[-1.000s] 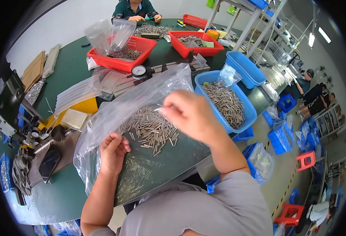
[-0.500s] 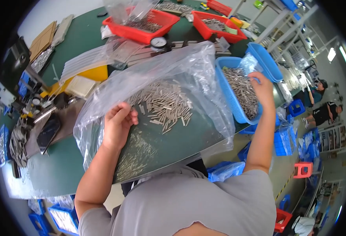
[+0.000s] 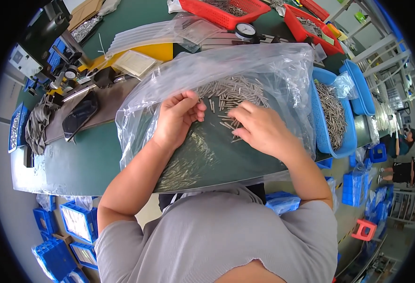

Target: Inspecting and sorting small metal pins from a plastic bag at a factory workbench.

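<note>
A pile of short grey metal pins (image 3: pixel 245 89) lies on the green table, partly inside a large clear plastic bag (image 3: pixel 283 70). My left hand (image 3: pixel 176 120) is at the pile's left side, its fingers curled and thumb pressed against them. Whatever those fingers might hold is hidden. Over the pile's near right part reaches my right hand (image 3: pixel 266 129), palm down, thumb apart from the bent fingers and close to the loose pins. To its right stands a blue basket (image 3: pixel 317 118) full of similar metal pieces, with a small clear bag (image 3: pixel 344 87) at its far edge.
Red baskets (image 3: pixel 226 20) of metal parts stand at the back, near a dial gauge (image 3: pixel 245 31). A black phone (image 3: pixel 80 115) and grey cloth (image 3: pixel 37 123) lie on the left. Several blue crates (image 3: pixel 56 259) sit on the floor. Two people are far off to the right.
My right hand has moved left from the blue basket to the pin pile. My left hand keeps its curled pose beside the pile. The whole view has shifted, putting the table items farther right.
</note>
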Available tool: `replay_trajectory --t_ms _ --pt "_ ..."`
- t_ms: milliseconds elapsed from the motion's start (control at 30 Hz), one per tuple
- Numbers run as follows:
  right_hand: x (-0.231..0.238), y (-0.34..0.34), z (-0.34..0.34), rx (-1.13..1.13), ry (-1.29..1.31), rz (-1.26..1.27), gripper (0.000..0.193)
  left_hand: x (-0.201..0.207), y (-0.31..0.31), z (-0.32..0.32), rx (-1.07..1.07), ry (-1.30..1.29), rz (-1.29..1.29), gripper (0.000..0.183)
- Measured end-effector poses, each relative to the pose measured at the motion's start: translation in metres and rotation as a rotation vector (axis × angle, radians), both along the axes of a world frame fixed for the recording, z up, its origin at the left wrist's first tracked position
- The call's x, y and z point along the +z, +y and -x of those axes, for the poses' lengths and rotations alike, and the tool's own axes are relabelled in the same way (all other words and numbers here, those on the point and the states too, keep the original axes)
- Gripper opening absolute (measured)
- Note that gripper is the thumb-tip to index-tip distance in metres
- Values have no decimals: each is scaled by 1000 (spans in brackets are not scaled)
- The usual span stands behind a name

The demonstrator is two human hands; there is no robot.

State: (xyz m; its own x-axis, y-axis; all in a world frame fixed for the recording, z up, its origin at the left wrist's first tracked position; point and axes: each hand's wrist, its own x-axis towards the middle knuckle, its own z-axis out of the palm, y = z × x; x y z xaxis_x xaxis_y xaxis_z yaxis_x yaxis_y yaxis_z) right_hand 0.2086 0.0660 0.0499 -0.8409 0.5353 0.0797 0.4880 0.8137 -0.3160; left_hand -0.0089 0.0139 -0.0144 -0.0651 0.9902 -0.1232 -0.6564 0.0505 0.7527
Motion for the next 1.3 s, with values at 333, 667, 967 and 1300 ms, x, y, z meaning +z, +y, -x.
replay_trajectory --t_ms 333,667,967,1300 --pt "-16 32 49 110 -108 -94 19 0 1 2 34 -33 -6 7" --pt "-23 38 50 13 118 37 15 6 -2 1 97 -51 55 7" --pt "-53 29 74 45 328 -225 14 2 3 4 123 -112 3 6" --pt "-40 35 53 124 106 -191 9 10 -1 1 102 -14 65 9"
